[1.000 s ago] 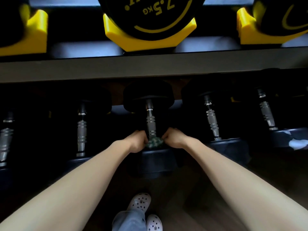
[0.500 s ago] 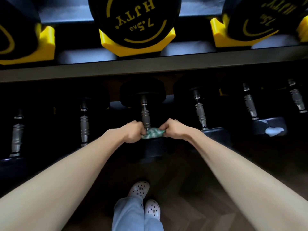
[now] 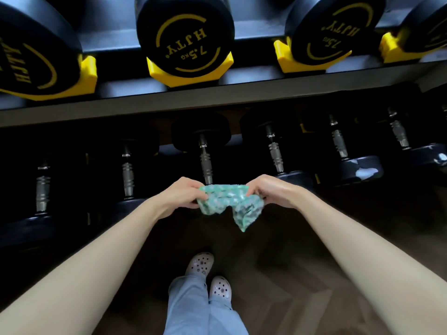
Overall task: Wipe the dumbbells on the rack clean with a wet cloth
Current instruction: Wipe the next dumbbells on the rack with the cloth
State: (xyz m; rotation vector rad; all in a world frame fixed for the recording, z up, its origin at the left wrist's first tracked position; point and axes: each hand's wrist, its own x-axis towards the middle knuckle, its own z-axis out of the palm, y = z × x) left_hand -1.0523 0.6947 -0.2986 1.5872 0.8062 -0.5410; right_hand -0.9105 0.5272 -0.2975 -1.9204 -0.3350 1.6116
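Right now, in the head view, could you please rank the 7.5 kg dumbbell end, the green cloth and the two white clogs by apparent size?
1. 7.5 kg dumbbell end, though nearness to the camera may inflate it.
2. green cloth, crumpled.
3. forward clog and rear clog: too alike to rank.

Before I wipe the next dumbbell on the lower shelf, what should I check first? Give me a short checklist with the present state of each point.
1. Both hands grip the cloth: ok, the left hand and the right hand each pinch an end.
2. The cloth is off the middle handle: ok, not wrapped round it.
3. The cloth is wet enough: cannot tell.
4. The next handle on the right is uncovered: ok.
5. The dumbbell head farther right is clean: not ok, it shows a white patch.
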